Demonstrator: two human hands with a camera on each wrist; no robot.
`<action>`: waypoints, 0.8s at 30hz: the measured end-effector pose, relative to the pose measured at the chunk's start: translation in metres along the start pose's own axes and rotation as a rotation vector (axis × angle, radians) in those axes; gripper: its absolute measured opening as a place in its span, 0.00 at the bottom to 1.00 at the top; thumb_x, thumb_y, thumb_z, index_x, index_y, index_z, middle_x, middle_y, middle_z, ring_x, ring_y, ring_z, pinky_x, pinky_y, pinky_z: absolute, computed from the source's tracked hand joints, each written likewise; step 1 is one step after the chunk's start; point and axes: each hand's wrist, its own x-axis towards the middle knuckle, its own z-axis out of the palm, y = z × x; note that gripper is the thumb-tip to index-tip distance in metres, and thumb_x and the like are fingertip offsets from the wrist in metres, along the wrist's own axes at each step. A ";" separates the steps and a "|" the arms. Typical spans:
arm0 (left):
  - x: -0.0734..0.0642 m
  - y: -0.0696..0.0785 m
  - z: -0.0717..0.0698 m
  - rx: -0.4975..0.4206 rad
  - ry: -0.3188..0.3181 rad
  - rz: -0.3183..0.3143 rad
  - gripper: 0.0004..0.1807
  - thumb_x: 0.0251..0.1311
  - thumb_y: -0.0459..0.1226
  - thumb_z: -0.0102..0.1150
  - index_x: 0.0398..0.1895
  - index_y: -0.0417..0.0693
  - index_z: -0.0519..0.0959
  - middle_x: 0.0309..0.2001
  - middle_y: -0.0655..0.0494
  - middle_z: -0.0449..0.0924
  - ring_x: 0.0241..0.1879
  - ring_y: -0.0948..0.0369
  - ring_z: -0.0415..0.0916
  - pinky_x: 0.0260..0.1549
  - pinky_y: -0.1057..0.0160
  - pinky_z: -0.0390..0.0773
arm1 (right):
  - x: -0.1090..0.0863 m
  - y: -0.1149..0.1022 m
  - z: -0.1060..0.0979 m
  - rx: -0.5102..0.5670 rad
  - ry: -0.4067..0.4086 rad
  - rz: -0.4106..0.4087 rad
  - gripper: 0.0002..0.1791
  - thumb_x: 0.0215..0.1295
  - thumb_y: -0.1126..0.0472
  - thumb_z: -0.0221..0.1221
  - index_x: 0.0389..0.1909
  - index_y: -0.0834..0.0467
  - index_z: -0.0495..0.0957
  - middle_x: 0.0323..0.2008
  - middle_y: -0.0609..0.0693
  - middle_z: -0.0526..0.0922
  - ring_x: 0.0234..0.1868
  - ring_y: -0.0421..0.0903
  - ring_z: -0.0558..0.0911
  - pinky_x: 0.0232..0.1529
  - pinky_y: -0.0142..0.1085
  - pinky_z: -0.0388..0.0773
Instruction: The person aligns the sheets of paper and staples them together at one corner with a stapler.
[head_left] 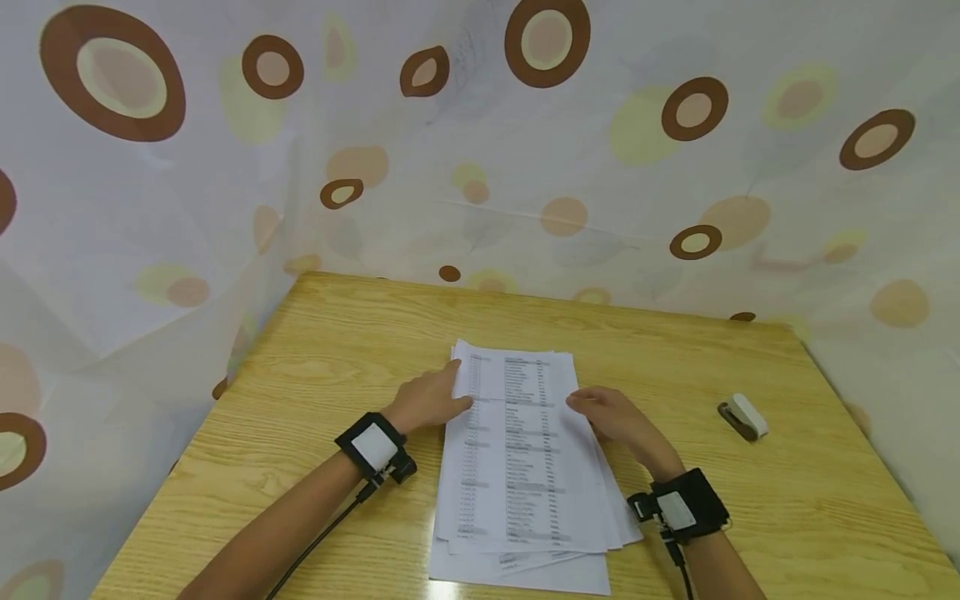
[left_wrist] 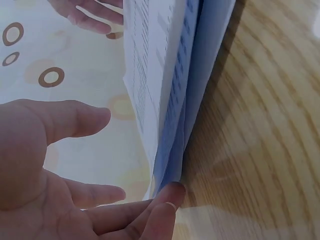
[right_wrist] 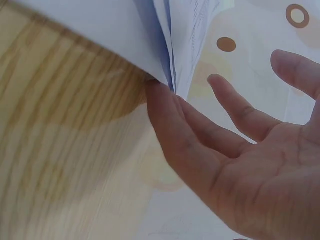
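A loose stack of printed paper sheets [head_left: 517, 467] lies on the table, its lower sheets fanned out unevenly at the near end and right side. At the stack's left edge is my left hand [head_left: 429, 400]; in the left wrist view its fingertips [left_wrist: 172, 192] touch the sheet edges while the thumb stays apart from the paper. On the opposite side, my right hand [head_left: 618, 421] has its fingertips [right_wrist: 157, 92] against the paper edges, thumb raised clear. Gaps show between the sheets [right_wrist: 170, 45] in the right wrist view. Neither hand pinches the paper.
A small white and dark stapler [head_left: 742, 417] lies on the wooden table [head_left: 330, 342] to the right of my right hand. Behind and beside the table hangs a pale cloth [head_left: 480, 167] with brown ring patterns. Cables run from the wrist cameras along both forearms.
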 end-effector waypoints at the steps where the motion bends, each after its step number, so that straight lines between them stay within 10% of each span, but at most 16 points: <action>1: 0.001 0.000 0.001 0.010 -0.002 -0.003 0.39 0.67 0.44 0.60 0.75 0.37 0.58 0.52 0.42 0.81 0.30 0.58 0.77 0.21 0.59 0.72 | 0.000 -0.001 0.001 -0.009 -0.005 -0.002 0.31 0.75 0.47 0.53 0.66 0.68 0.69 0.66 0.66 0.69 0.62 0.61 0.72 0.54 0.52 0.75; 24: -0.019 0.001 -0.002 -0.101 -0.060 -0.008 0.42 0.68 0.41 0.59 0.77 0.34 0.50 0.42 0.41 0.83 0.22 0.59 0.78 0.16 0.63 0.69 | -0.041 0.005 0.015 -0.110 -0.017 -0.055 0.28 0.75 0.49 0.54 0.62 0.68 0.74 0.61 0.66 0.74 0.57 0.58 0.75 0.53 0.52 0.72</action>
